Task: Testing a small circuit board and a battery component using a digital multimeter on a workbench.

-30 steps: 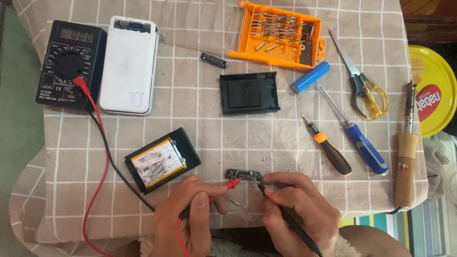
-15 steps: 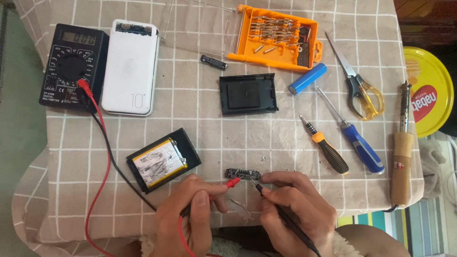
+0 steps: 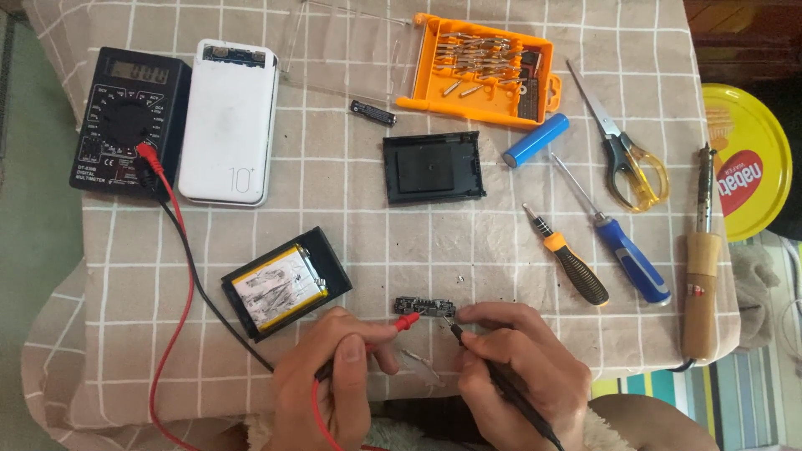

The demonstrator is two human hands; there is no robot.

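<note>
Head cam: small dark circuit board (image 3: 427, 306) w/ components, hands gripping red probe (image 3: 393, 324), black probe (image 3: 493, 376).

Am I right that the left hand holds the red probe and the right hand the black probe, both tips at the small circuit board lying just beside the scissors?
Not quite. In the head view the left hand does hold the red probe and the right hand the black probe, tips at the small circuit board. But the board lies beside the opened black case with the battery, far from the scissors.
</note>
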